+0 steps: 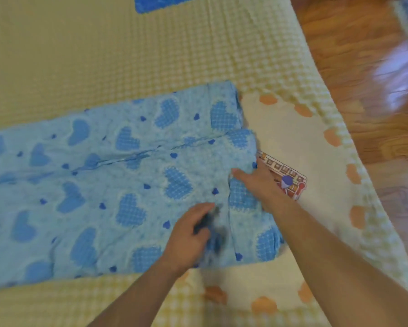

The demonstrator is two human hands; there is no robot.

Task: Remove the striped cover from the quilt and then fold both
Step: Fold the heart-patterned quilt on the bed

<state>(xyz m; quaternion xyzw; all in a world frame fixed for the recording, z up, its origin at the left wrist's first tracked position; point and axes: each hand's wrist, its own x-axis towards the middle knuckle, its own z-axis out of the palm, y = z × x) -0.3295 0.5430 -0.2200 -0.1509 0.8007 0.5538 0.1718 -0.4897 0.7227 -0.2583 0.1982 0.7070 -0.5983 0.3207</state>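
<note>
Below, both hands, left [186,237] and right [257,182], pinching soft heart-printed blue quilt [104,185] on waffle-textured yellow bedspread [151,55].

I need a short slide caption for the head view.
Both hands, left and right, work on a folded blue heart-print quilt on a yellow bed.

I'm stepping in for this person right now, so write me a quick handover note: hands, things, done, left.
Left hand: pinching a bunch of the blue heart-print fabric; blurred.
Right hand: gripping that fabric's right end.
Fabric lies as a long folded strip across the yellow checked bedding, its end over a cream panel.
Done: lengthwise folds, judging by the layers.
Left: fold it shorter. No striped cover is identifiable.
</note>
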